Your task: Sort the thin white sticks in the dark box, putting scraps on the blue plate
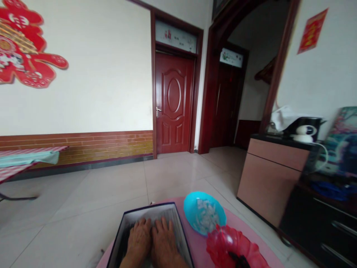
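A shallow box (176, 223) with white inner walls and a dark rim lies on a pink round table (195, 247). Inside it, my left hand (139, 238) and my right hand (164, 238) rest side by side, palms down, fingers stretched forward. Both press on a greyish layer in the box that I cannot make out clearly. To the right stands a blue bowl (188, 210) with small clear plastic pieces (206, 216). Nearer to me, a red translucent scalloped dish (225, 242) holds some dark items (238, 259).
A pinkish cabinet (272, 178) and a black drawer unit (320, 219) stand at the right. At the left is a table with a checked cloth (16, 173). Tiled floor (106, 193) reaches to a red door (175, 104).
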Tool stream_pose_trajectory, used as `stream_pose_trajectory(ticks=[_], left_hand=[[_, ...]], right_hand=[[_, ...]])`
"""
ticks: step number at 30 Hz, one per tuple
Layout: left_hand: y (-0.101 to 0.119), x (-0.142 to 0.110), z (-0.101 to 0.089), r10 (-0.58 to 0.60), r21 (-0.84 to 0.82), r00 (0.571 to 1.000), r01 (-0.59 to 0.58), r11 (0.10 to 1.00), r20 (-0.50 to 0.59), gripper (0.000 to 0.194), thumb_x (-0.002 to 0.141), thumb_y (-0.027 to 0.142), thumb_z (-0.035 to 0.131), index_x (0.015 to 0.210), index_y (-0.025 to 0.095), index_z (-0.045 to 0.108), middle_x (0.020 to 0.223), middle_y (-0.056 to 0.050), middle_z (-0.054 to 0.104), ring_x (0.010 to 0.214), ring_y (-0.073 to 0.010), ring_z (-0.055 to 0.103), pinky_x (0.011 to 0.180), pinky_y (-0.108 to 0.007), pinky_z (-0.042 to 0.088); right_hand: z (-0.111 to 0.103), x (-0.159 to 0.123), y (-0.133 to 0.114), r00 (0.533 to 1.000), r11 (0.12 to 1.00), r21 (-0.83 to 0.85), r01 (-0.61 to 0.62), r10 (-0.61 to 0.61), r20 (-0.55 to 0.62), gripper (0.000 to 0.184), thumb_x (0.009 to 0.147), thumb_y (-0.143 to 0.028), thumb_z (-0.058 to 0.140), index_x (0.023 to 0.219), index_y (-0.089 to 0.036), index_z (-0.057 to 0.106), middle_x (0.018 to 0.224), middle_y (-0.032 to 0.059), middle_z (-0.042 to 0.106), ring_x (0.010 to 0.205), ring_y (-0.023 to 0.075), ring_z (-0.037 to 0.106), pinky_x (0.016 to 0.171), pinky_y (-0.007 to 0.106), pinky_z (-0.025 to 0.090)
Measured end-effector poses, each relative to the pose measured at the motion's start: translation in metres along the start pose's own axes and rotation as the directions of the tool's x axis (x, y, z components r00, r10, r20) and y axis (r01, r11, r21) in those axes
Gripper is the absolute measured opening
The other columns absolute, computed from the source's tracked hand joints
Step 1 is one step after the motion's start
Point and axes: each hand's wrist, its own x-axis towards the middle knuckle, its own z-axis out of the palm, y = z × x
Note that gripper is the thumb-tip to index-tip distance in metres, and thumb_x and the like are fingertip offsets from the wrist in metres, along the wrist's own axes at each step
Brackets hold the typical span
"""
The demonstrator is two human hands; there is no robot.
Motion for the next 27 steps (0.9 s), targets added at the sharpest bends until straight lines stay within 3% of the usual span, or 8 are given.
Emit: stream_pose_trajectory(ticks=[4,10,14,20,27], left_hand=[[-0.007,0.007,-0.008,-0.026,-0.05,0.997,0.022,0.999,-0.074,0.05,0.085,0.003,0.037,0.133,0.013,0.049,0.13,-0.014,0.058,0.117,-0.0183,0.056,0.098,-0.029,0.041],[-0.024,0.01,-0.026,-0.178,-0.169,0.973,0.152,0.974,-0.15,0.045,0.087,0.003,0.037,0.13,0.009,0.053,0.123,-0.013,0.064,0.114,-0.0169,0.058,0.098,-0.023,0.04],[-0.032,0.011,-0.038,-0.285,-0.252,0.95,0.245,0.936,-0.132,0.045,0.087,0.002,0.038,0.128,0.012,0.055,0.114,-0.01,0.069,0.105,-0.0158,0.063,0.093,-0.022,0.043],[-0.034,0.011,-0.038,-0.269,-0.259,0.951,0.225,0.939,-0.152,0.041,0.089,0.007,0.039,0.123,0.017,0.06,0.114,-0.007,0.069,0.104,-0.0139,0.063,0.092,-0.02,0.043],[-0.033,0.011,-0.028,-0.229,-0.218,0.962,0.194,0.957,-0.146,0.04,0.091,0.01,0.037,0.125,0.014,0.058,0.113,-0.011,0.069,0.106,-0.0177,0.063,0.093,-0.025,0.043]], right_hand=[[-0.001,-0.003,0.003,0.999,0.999,0.005,0.041,-0.041,0.004,0.048,0.086,-0.032,0.044,0.13,-0.015,0.052,0.143,0.0153,0.044,0.136,0.0351,0.031,0.112,0.058,0.017],[-0.005,-0.009,0.003,0.97,0.97,0.017,0.241,-0.24,-0.038,0.042,0.088,-0.032,0.043,0.128,-0.02,0.052,0.141,0.0111,0.047,0.136,0.0342,0.028,0.111,0.06,0.015],[-0.004,-0.011,-0.001,0.941,0.941,0.032,0.337,-0.336,-0.025,0.04,0.089,-0.026,0.04,0.126,-0.022,0.051,0.14,0.0094,0.047,0.136,0.0322,0.03,0.111,0.059,0.016],[-0.004,-0.01,-0.003,0.934,0.932,0.063,0.356,-0.357,-0.001,0.035,0.087,-0.022,0.041,0.118,-0.023,0.056,0.13,0.0075,0.056,0.133,0.0319,0.035,0.11,0.06,0.018],[-0.003,-0.012,-0.007,0.948,0.948,0.026,0.318,-0.317,-0.03,0.035,0.087,-0.03,0.043,0.116,-0.017,0.058,0.128,0.0125,0.055,0.131,0.033,0.036,0.111,0.056,0.018]])
